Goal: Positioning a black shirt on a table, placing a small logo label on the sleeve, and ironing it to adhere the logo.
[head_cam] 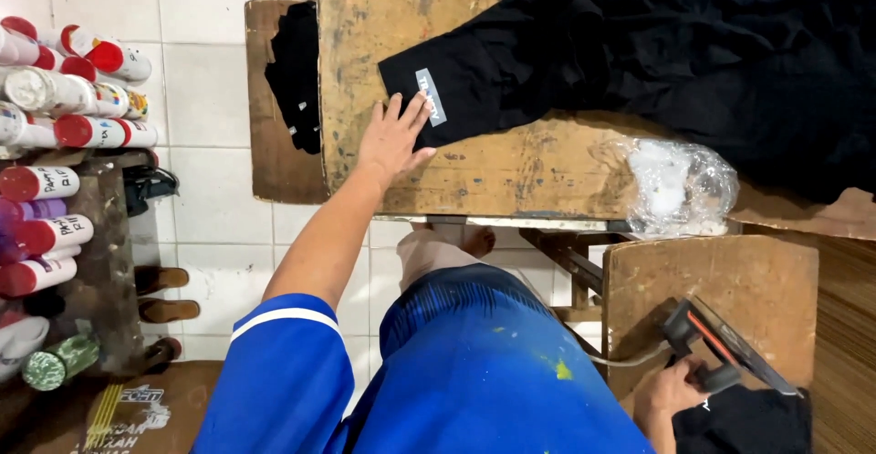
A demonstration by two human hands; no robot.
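Observation:
A black garment (639,52) lies spread over a worn wooden table (511,176), one end bearing a small grey label (431,96). My left hand (394,135) rests flat with fingers apart on that end, beside the label. At the lower right my right hand (671,390) grips the handle of a black tool with a red stripe (725,344), from which a cord trails left. The tool sits over a smaller wooden board (712,281). More black cloth (744,422) lies under that hand.
A crumpled clear plastic bag (680,185) sits at the table's front edge. Several red-capped spray cans (55,135) lie stacked on a rack at the left. A second board with black cloth (294,75) stands beyond the table. Sandals (164,294) lie on the white tile floor.

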